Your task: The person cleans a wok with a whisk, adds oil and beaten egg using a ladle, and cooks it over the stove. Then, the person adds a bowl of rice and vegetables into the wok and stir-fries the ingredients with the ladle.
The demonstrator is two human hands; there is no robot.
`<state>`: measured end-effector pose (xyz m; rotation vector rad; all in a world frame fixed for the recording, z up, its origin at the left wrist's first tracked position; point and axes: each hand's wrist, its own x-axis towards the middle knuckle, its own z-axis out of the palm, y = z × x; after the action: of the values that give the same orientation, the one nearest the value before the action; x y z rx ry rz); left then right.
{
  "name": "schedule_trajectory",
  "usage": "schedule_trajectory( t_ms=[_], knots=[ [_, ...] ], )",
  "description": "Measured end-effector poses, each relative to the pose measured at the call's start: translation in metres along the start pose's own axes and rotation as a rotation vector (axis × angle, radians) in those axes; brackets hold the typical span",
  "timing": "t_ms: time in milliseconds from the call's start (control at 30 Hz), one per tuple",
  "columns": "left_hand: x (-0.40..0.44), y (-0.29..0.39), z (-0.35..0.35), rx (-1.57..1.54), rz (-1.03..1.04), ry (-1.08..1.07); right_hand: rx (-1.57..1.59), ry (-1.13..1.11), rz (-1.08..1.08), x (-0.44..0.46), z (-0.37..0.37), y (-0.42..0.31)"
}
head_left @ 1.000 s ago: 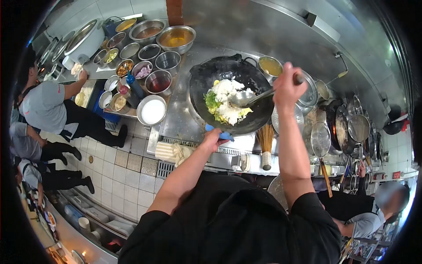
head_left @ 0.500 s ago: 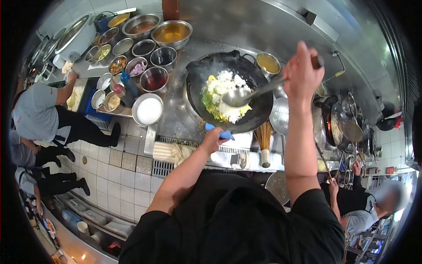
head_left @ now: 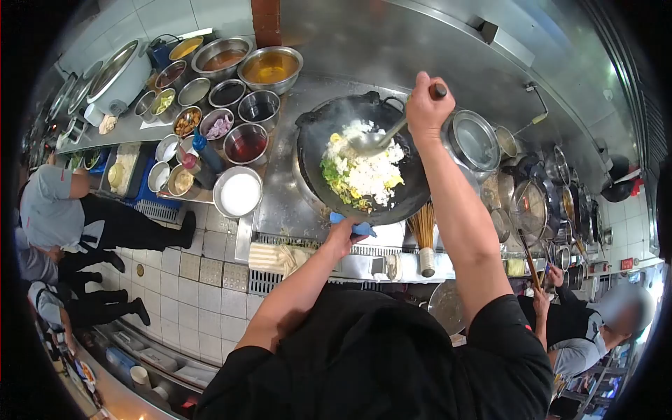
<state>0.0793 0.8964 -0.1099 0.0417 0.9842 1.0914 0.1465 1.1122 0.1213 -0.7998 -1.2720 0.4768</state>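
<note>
A black wok [head_left: 413, 185] sits on the steel stove, holding white rice [head_left: 374, 171] with yellow egg and chopped greens [head_left: 332, 171]. My right hand [head_left: 428, 115] is wrapped round the upright handle of a metal ladle [head_left: 365, 145], whose bowl rests in the far part of the rice. Steam rises there. At the wok's near rim, my left hand [head_left: 341, 238] is closed on a folded blue cloth [head_left: 355, 225]. The cloth presses against the rim; what the fingers grip beneath it is hidden.
Bowls of sauces and ingredients, including red sauce [head_left: 246, 143] and white powder [head_left: 239, 192], stand to the left. A bamboo brush [head_left: 423, 231] and striped towel [head_left: 273, 259] lie near the front edge. Co-workers [head_left: 52, 203] stand at left; another person [head_left: 584, 325] works at right.
My right hand has moved left, and the ladle bowl has shifted to the far side of the rice. My left hand keeps its hold on the cloth at the rim.
</note>
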Motion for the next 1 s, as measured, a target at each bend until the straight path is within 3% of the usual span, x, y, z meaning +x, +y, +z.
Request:
schedule_trajectory(
  t_ms=[133, 267, 433, 633, 733, 833, 867, 900, 1000],
  knots=[
    [0.001, -0.011, -0.011, -0.014, -0.044, 0.031, 0.270, -0.108, 0.177, 0.007, -0.007, -0.068],
    [-0.001, -0.007, -0.008, -0.006, -0.092, 0.055, 0.158, -0.088, 0.047, -0.030, 0.002, -0.022],
    [-0.001, -0.010, -0.007, -0.029, -0.089, 0.046, 0.120, -0.092, 0.145, -0.001, -0.048, -0.090],
    [-0.006, -0.002, 0.000, 0.004, -0.014, 0.009, 0.298, -0.032, 0.191, -0.036, -0.078, -0.036],
    [-0.006, -0.007, -0.002, 0.016, -0.016, 0.042, 0.337, -0.010, 0.298, -0.016, -0.077, -0.090],
    [-0.008, -0.007, -0.003, 0.037, -0.028, 0.071, 0.224, -0.023, 0.359, -0.025, -0.076, -0.104],
    [-0.006, -0.007, -0.003, 0.022, -0.060, 0.100, 0.001, -0.048, 0.181, -0.038, -0.082, -0.056],
    [-0.004, -0.008, -0.003, 0.021, -0.054, 0.094, 0.195, -0.048, 0.257, -0.050, -0.080, -0.061],
    [-0.004, -0.011, -0.008, -0.026, -0.004, 0.051, 0.273, 0.019, 0.235, -0.043, -0.077, -0.068]
  ],
)
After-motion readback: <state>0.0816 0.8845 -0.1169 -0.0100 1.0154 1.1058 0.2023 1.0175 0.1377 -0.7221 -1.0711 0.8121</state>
